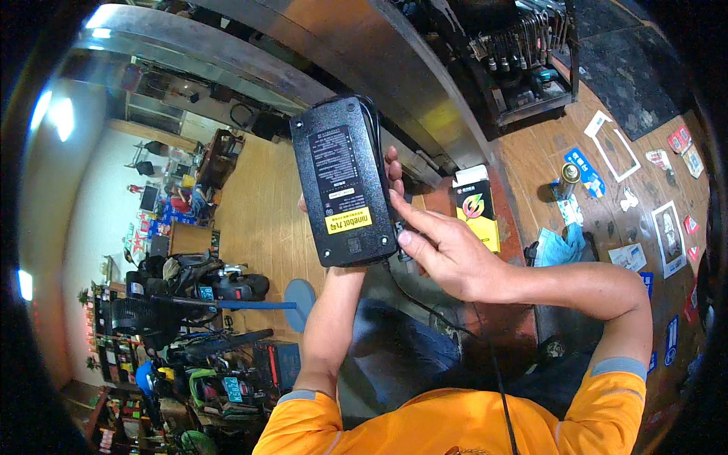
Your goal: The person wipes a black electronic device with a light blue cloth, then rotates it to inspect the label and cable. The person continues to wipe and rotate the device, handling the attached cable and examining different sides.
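Observation:
My left hand point(393, 170) holds a black Ninebot charger point(344, 182) from behind, its fingers curling round the right edge. The charger's labelled face, with a yellow sticker near the lower end, is turned to the camera. A black cable point(372, 131) lies along its far right side, and a cord point(418, 301) runs from its lower end down towards my body. The index finger and thumb of my right hand point(449, 250) are at the charger's lower right edge; whether they grip the cord or plug there is hidden.
A black and yellow box point(483, 222) lies right of my right hand. Beyond it are a spray can point(570, 173) and a blue glove point(554, 245). A tool cart point(534, 105) stands at the upper right. Parked scooters point(239, 284) and a round-based stand point(300, 305) are at left.

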{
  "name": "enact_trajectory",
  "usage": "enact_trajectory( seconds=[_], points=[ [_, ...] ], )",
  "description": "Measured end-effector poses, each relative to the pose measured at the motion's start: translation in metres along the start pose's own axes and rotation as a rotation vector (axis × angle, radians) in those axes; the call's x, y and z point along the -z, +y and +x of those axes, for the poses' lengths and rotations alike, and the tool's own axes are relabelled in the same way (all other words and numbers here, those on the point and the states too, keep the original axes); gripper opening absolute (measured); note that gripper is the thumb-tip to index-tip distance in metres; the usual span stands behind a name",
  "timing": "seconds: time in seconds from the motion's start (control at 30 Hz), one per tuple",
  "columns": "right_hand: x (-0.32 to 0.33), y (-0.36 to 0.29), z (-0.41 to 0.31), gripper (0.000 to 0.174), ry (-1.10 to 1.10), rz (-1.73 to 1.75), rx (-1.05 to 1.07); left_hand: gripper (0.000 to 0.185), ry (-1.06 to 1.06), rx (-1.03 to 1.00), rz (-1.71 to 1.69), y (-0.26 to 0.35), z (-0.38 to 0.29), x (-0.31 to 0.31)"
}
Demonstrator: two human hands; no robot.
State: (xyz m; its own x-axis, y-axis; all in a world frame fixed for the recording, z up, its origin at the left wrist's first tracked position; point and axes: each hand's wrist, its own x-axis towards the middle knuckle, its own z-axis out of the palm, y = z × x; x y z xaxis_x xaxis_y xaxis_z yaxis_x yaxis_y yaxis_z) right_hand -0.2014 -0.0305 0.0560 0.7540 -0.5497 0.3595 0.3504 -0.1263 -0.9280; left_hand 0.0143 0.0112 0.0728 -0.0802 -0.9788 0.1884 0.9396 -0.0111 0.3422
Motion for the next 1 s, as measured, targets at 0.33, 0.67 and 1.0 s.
enact_trajectory(
  seconds=[0.33, 0.67, 1.0],
  points=[
    [0.008, 0.008, 0.009, 0.049, 0.091, 0.014, 0.017, 0.126, 0.051, -0.062, 0.212, -0.009, -0.005, -0.002],
    [0.010, 0.012, 0.014, 0.052, 0.124, 0.029, 0.001, 0.123, 0.121, -0.081, 0.310, -0.020, -0.007, -0.006],
    [0.009, 0.006, 0.012, 0.034, 0.194, 0.291, -0.081, 0.121, 0.074, -0.013, 0.230, -0.015, -0.005, -0.006]
  ],
)
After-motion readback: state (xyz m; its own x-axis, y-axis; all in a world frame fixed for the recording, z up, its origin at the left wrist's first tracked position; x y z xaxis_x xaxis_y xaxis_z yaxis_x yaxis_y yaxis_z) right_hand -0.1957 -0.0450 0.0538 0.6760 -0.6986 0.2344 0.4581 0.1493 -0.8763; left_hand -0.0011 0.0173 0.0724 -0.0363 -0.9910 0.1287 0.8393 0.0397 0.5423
